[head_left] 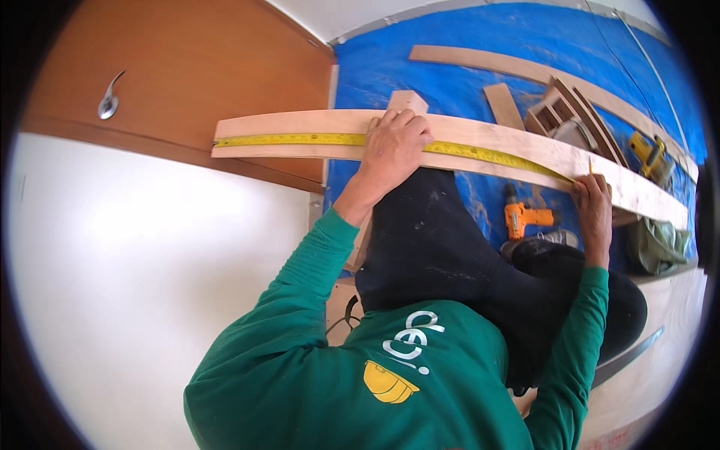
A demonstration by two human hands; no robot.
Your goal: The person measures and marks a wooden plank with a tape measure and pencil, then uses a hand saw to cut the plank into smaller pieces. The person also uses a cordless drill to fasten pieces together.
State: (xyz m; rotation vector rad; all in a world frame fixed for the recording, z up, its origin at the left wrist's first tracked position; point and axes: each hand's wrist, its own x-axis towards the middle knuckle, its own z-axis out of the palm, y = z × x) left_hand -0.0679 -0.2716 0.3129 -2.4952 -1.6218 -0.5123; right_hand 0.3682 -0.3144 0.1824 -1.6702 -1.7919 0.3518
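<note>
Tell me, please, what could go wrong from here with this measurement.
The yellow metal tape measure slants toward the near edge of the long pale wooden board by the right hand, so the reading could be off. If the left hand laid across it lifts, the tape might shift. The orange-and-black power drill lies beside a grey shoe, so a foot might knock it.

The left arm (289,289) angles forward from a bent elbow, its hand, the left hand (396,142), palm down with fingers bent; the right arm (579,349) reaches ahead, the right hand (594,201) closed in a pinch.
</note>
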